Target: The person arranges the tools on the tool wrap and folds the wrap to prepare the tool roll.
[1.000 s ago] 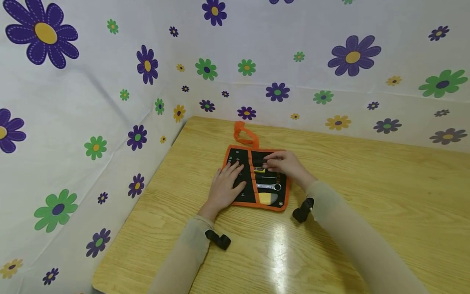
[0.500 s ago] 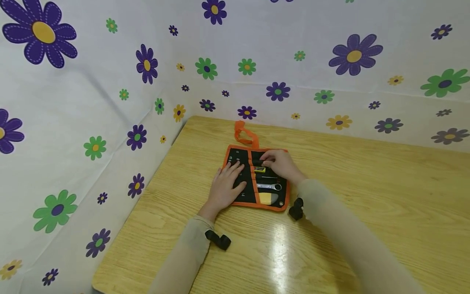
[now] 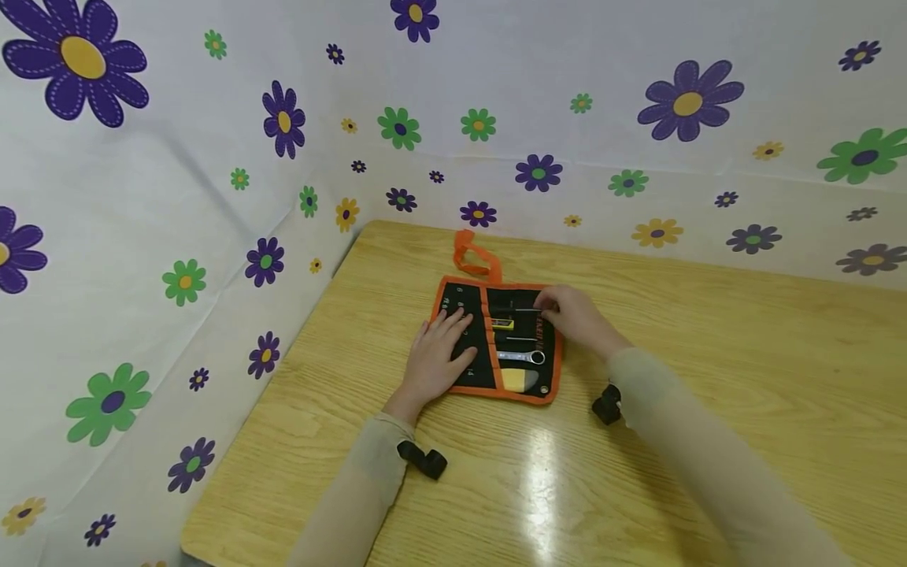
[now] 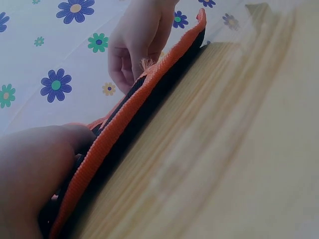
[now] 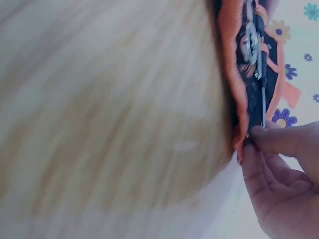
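A black tool roll (image 3: 463,378) with orange trim lies unfolded on the table. My left hand (image 3: 434,354) rests on its numbered left panel, fingers spread and straight. At the right panel's upper edge, my right hand (image 3: 575,316) pinches the tip of a screwdriver (image 5: 263,97) between thumb and fingers. The screwdriver's dark handle sits in a pocket. Below it in the pockets are a small yellow item (image 3: 503,324), a thin-shafted tool (image 3: 520,339), a combination wrench (image 3: 522,357) and a yellow-and-grey tool (image 3: 520,380).
An orange strap (image 3: 476,256) trails from the roll's far edge. The wooden table (image 3: 708,354) extends to the right and towards me. Flower-printed white sheeting (image 3: 595,47) stands behind and to the left.
My right hand first came in to the screwdriver's handle, then slid right to its tip, uncovering the handle and shaft. My left hand stays on the roll.
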A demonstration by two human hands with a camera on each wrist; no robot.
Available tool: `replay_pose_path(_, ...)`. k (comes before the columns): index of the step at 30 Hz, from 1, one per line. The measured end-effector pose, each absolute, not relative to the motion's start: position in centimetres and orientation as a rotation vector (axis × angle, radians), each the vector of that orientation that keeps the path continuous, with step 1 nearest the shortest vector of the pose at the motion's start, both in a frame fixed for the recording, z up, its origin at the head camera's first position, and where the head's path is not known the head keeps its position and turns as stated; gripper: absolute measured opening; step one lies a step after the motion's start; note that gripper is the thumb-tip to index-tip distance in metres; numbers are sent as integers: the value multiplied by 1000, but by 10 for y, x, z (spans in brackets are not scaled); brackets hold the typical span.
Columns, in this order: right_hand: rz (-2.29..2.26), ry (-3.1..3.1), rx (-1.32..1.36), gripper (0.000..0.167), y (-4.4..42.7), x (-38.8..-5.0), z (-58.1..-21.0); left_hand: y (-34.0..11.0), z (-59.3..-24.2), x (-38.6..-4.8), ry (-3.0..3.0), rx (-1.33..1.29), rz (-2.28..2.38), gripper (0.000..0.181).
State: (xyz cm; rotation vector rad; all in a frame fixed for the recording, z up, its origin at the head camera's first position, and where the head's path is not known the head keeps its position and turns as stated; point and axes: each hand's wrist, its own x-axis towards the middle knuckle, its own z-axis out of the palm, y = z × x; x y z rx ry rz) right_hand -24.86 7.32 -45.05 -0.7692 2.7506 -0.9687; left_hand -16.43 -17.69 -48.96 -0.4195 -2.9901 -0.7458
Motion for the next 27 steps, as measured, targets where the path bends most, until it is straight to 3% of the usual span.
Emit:
replay_pose_path(9, -960, 2775, -819, 6, 64, -249, -452, -177, -488, -164, -2983, -435, -738, 57)
replay_pose_path(27, -942, 2772, -800, 13, 35, -246, -448, -178, -490, -165, -2987, -414, -721, 56)
